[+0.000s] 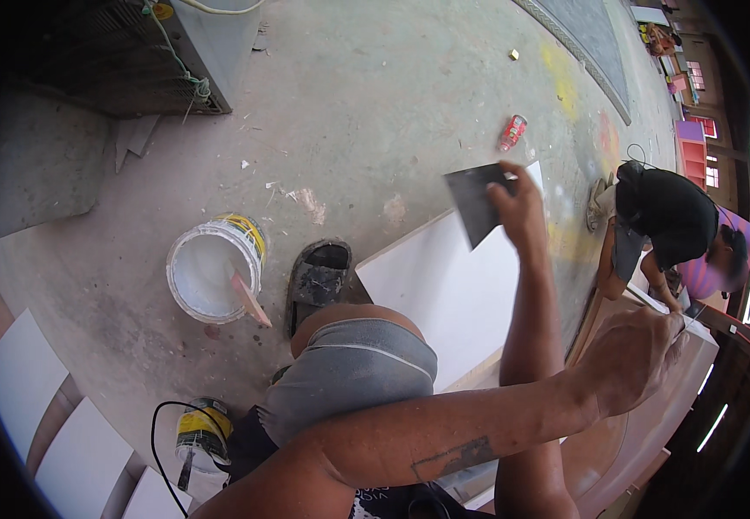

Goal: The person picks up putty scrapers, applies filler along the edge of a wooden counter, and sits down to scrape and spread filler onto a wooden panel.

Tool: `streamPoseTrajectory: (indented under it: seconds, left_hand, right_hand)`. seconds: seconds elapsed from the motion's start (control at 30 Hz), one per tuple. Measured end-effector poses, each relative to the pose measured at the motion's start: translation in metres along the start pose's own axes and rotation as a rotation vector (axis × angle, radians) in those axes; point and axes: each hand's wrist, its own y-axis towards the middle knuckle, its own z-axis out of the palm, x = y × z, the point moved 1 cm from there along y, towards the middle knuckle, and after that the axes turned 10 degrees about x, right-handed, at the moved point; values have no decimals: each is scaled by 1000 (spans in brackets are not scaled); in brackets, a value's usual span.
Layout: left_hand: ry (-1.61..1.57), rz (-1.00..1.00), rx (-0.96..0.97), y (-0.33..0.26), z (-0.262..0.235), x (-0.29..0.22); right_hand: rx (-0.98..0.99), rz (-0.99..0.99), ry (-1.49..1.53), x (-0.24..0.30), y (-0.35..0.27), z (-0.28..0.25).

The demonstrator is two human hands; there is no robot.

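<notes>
My right hand grips a dark grey flat rectangular sheet, thumb on its face, above the corner of a white panel. My left forearm crosses over my right one. Over at the right, my left hand is closed near the edge of a pale, box-like wooden piece. A thin edge shows by its fingertips, but what it holds is mostly hidden. Left of my sandalled foot stands a white bucket of whitish paste, with a wooden-looking stick leaning in it.
A crouching person in a black top works at the right, close to my left hand. A smaller yellow-labelled bucket and white boards lie lower left. A red bottle is on the concrete floor. A large grey machine stands upper left.
</notes>
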Motion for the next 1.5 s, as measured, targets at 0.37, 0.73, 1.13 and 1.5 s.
streamPoseTrajectory:
  seconds: [0.37,0.73,1.13,1.5]
  left_hand:
    - [137,-89,155,5,1,4]
    - [-67,-38,83,5,-7,5]
    - [-10,-68,79,4,-3,2]
    - [-103,-39,96,6,0,13]
  right_hand:
    - [-105,106,-412,-12,56,-18]
    - [190,391,-179,-29,59,-9]
    - [235,324,-280,-11,39,15]
    - [99,168,77,-40,28,-5]
